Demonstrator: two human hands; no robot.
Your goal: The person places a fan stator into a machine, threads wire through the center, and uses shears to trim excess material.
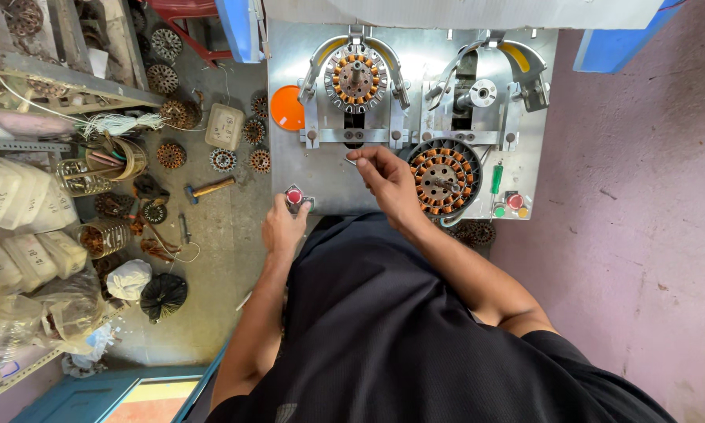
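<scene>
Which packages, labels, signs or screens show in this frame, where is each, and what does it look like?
White bags: stacked on the shelf at far left, plump, with dark handwritten marks.
Pale box: on the floor left of the machine, squarish, cream, marked on top.
Clear plastic bags: lower shelf at left, crumpled.
No signs or screens show.
Left hand rests at the red button.

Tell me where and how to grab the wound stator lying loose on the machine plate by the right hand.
Grip the stator by its outer rim, probably from the right, clear of the right hand. It lies flat, copper coils ringing its face, so pinching the rim spares the windings. A rod sits at its centre.
</scene>
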